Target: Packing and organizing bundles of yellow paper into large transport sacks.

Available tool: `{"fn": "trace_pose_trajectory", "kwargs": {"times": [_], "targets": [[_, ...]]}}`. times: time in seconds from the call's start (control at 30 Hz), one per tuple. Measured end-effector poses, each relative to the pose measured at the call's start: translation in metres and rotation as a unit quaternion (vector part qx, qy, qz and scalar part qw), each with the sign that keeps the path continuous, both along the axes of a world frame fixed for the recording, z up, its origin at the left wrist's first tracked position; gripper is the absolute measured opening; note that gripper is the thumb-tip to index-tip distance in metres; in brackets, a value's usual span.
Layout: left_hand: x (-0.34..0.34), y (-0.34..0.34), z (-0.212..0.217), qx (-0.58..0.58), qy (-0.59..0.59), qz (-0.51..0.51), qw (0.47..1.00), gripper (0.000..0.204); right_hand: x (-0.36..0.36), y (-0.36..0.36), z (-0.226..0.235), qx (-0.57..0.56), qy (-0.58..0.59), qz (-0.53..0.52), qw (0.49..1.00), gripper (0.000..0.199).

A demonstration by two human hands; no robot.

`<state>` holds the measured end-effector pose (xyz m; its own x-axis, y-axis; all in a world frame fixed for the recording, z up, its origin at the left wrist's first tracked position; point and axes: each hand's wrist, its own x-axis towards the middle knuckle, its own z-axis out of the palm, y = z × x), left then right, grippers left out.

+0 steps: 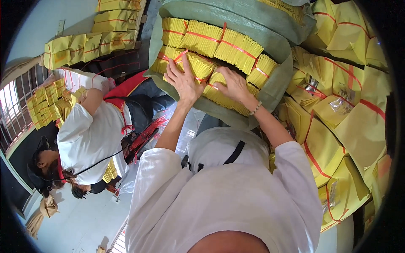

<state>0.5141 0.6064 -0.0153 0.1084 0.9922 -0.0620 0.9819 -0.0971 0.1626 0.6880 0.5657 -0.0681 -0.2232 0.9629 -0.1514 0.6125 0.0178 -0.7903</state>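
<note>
Paper bundles (236, 58) could splay if red straps (238, 49) slip; left hand (186, 84) grip spread apart, right hand (234, 87) grip cannot be told.

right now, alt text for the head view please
The person's left hand and right hand touch yellow bundles tied with red bands, surrounded by green sacking. Larger yellow packages pile up at right; a co-worker is at left.

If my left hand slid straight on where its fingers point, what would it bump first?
Probably the yellow bundle at the back row's left end. Your left hand already seems to touch the front-row bundles, but depth is hard to judge here.
</note>
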Motion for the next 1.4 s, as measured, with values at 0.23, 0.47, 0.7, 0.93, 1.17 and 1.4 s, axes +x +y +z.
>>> {"fn": "trace_pose_trajectory", "kwargs": {"times": [0.23, 0.47, 0.7, 0.93, 1.17, 1.4], "targets": [[0.007, -0.008, 0.0, 0.006, -0.004, 0.003, 1.0, 0.119, 0.0, 0.009, 0.002, 0.0, 0.018, -0.004, 1.0, 0.04], [-0.037, 0.016, 0.013, 0.03, -0.239, 0.058, 0.969, 0.108, -0.001, 0.022, 0.02, -0.035, -0.047, -0.01, 0.998, 0.029], [-0.084, 0.026, -0.019, -0.078, -0.44, 0.246, 0.86, 0.047, -0.047, 0.102, 0.061, 0.102, 0.023, -0.016, 0.994, 0.027], [-0.109, 0.055, -0.024, 0.006, -0.223, 0.022, 0.974, 0.051, -0.111, 0.118, 0.04, 0.271, -0.124, 0.157, 0.941, 0.021], [-0.129, 0.09, -0.049, -0.077, -0.16, -0.114, 0.977, 0.086, -0.121, 0.116, 0.048, 0.258, -0.09, 0.238, 0.932, 0.029], [-0.129, 0.087, -0.066, -0.13, -0.236, -0.144, 0.952, 0.094, -0.11, 0.111, 0.033, 0.218, -0.044, 0.227, 0.948, 0.035]]}}
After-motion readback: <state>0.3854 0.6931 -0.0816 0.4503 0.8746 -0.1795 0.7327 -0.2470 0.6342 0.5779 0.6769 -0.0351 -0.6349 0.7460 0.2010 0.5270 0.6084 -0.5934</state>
